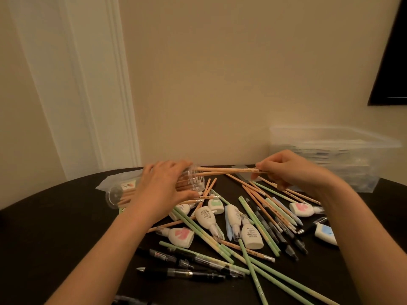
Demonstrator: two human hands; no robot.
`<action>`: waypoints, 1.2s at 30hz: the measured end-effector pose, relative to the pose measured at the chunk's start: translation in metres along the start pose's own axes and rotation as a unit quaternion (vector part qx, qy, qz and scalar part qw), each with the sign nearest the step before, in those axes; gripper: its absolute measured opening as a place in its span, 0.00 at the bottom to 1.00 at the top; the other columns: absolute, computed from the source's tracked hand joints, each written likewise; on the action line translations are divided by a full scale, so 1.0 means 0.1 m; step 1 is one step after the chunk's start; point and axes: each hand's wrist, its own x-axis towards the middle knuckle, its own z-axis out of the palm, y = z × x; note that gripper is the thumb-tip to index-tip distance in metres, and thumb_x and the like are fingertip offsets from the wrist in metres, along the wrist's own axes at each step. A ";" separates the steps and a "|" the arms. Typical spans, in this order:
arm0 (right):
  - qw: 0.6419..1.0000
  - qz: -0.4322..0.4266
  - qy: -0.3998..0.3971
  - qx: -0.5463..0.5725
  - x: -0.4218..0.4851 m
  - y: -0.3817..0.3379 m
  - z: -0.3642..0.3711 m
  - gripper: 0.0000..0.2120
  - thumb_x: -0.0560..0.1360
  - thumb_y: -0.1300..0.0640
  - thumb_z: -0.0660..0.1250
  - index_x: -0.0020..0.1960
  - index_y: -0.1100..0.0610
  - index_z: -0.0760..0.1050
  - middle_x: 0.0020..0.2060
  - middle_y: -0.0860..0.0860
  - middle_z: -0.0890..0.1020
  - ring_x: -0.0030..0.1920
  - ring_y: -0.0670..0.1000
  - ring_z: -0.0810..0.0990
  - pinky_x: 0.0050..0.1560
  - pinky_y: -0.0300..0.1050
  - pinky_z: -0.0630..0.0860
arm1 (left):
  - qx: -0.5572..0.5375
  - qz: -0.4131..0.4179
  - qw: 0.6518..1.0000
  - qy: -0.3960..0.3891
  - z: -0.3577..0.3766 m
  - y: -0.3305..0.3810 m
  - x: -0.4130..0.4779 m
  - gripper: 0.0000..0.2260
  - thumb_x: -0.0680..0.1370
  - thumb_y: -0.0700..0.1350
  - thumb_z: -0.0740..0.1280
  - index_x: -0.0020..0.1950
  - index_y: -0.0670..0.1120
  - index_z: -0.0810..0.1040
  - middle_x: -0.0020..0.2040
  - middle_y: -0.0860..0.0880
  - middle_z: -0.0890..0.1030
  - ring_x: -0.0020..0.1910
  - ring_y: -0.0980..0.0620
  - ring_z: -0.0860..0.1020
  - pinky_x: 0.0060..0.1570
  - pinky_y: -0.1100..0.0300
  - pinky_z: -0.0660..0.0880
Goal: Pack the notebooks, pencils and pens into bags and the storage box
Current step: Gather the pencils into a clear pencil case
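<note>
My left hand (pixel 164 188) grips a clear plastic tube (pixel 119 194) lying on its side, with several wooden pencils inside. My right hand (pixel 284 170) pinches the ends of two or three wooden pencils (pixel 229 170) whose other ends sit in the tube's open mouth (pixel 197 179). Below both hands, loose wooden pencils (pixel 257 194), green pens (pixel 259 225) and black pens (pixel 180 271) lie scattered on the dark table (pixel 55 227). A clear storage box (pixel 343 155) stands at the back right.
White correction-tape dispensers (pixel 251 234) with pink, green and blue marks lie among the pens. A clear plastic bag (pixel 112 180) lies flat behind the tube. A cream wall and a white door frame rise behind the table; a dark panel hangs at the upper right.
</note>
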 end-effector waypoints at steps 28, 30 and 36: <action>0.989 -0.114 0.094 -0.002 0.07 -0.15 0.57 0.04 0.73 0.57 0.71 0.42 0.50 0.79 0.39 0.49 0.82 0.40 0.46 0.80 0.47 0.48 0.78 | -0.057 0.023 0.998 0.006 -0.09 0.26 -0.07 0.33 0.69 0.66 0.65 0.71 0.59 0.61 0.66 0.58 0.72 0.66 0.56 0.68 0.65 0.56 0.58; 0.985 -0.131 0.111 0.022 0.09 -0.15 0.68 0.04 0.74 0.57 0.70 0.42 0.48 0.79 0.42 0.47 0.82 0.45 0.47 0.81 0.50 0.47 0.78 | -0.072 0.005 0.997 0.020 -0.10 0.28 -0.08 0.33 0.69 0.66 0.64 0.71 0.59 0.62 0.65 0.57 0.73 0.65 0.55 0.69 0.65 0.55 0.58; 0.963 -0.186 0.152 0.125 0.08 -0.14 0.78 0.08 0.78 0.60 0.64 0.53 0.52 0.79 0.46 0.50 0.83 0.47 0.47 0.82 0.50 0.42 0.80 | -0.088 -0.041 0.994 0.057 -0.13 0.28 -0.08 0.32 0.69 0.67 0.65 0.70 0.57 0.64 0.62 0.56 0.76 0.63 0.54 0.72 0.63 0.54 0.60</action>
